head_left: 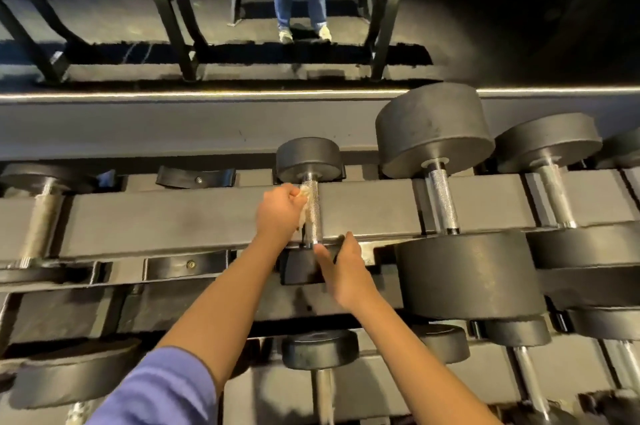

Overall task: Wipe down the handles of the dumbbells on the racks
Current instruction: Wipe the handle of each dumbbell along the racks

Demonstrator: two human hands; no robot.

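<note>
A small black dumbbell (pixel 308 158) lies in its cradle on the upper rack (pixel 173 216), its knurled chrome handle (pixel 313 213) pointing toward me. My left hand (pixel 280 210) grips a crumpled pale cloth (pixel 304 197) and presses it against the left side of that handle. My right hand (pixel 341 268) rests on the dumbbell's near head, fingers straight and thumb toward the handle; most of that head is hidden beneath it.
Larger dumbbells (pixel 436 133) sit to the right on the same rack, one (pixel 41 182) at the far left. Two empty cradles (pixel 195 177) lie between. A lower tier (pixel 320 348) holds more dumbbells. A mirror behind reflects a person's legs (pixel 301 2).
</note>
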